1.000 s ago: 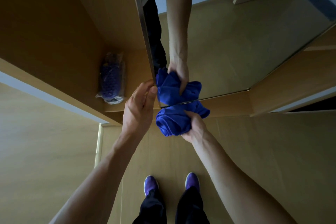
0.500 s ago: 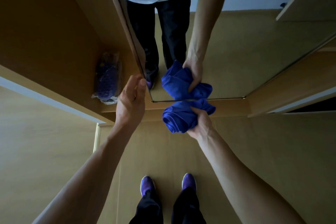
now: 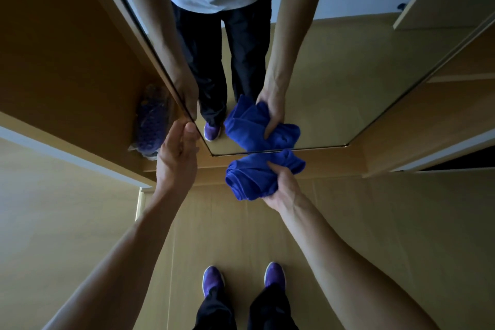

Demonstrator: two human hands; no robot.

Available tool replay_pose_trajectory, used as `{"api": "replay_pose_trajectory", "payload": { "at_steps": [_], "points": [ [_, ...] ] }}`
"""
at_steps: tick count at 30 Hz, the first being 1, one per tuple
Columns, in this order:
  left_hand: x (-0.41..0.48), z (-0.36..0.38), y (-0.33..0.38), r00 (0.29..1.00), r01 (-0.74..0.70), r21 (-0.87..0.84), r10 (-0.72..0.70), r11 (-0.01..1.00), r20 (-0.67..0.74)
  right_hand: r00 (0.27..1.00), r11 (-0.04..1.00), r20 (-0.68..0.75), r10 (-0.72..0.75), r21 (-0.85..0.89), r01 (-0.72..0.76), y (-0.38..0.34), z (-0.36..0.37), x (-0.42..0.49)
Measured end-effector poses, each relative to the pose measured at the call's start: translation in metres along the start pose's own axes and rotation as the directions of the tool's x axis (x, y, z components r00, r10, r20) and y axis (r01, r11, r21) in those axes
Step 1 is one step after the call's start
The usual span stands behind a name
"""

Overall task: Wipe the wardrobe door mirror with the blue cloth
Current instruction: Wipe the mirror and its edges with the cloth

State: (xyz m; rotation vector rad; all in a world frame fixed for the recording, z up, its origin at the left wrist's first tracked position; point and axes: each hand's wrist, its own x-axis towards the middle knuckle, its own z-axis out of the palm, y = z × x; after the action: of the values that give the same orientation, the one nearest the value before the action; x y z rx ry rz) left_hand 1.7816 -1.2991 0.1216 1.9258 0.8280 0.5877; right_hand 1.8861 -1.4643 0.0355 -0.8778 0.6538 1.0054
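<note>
The wardrobe door mirror (image 3: 348, 75) stands in front of me and reflects my legs and arms. My right hand (image 3: 284, 185) grips the bunched blue cloth (image 3: 254, 174), which touches the door at the mirror's bottom edge, left of centre. The cloth's reflection sits just above it. My left hand (image 3: 176, 158) holds the door's left edge near the bottom corner, thumb on the mirror side and fingers behind the edge.
Inside the open wardrobe, left of the door, a clear bag with something purple (image 3: 152, 120) lies on the bottom shelf. A second wooden door (image 3: 428, 126) adjoins on the right. My purple shoes (image 3: 214, 278) stand on the wooden floor below.
The mirror door has swung to face me more, so my reflected body shows. My left hand stayed at its edge. The cloth shifted slightly right along the bottom edge.
</note>
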Motion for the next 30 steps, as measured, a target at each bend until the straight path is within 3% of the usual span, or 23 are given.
{"api": "replay_pose_trajectory", "payload": {
  "at_steps": [4, 15, 19, 26, 30],
  "points": [
    [0.000, 0.004, 0.000, 0.997, 0.081, -0.068, -0.082, 0.994, -0.008, 0.999, 1.000, 0.038, 0.016, -0.003, -0.016, 0.001, -0.002, 0.001],
    [-0.002, 0.013, 0.002, 0.987, 0.152, -0.141, -0.158, 0.978, -0.032, 0.980, 0.975, -0.064, -0.186, 0.115, 0.193, -0.089, -0.075, -0.010],
    [-0.005, 0.023, 0.003, 0.974, 0.198, -0.167, -0.213, 0.966, -0.079, 0.981, 0.979, -0.067, -0.181, 0.081, 0.186, -0.089, -0.072, -0.011],
    [-0.004, 0.038, 0.000, 0.951, 0.232, -0.126, -0.252, 0.965, -0.181, 0.996, 0.996, 0.049, -0.074, -0.037, 0.076, -0.062, -0.055, -0.008],
    [-0.002, 0.040, 0.000, 0.944, 0.260, -0.113, -0.277, 0.959, -0.181, 0.993, 0.993, 0.026, -0.116, 0.011, 0.116, -0.075, -0.065, -0.012]
  ]
}}
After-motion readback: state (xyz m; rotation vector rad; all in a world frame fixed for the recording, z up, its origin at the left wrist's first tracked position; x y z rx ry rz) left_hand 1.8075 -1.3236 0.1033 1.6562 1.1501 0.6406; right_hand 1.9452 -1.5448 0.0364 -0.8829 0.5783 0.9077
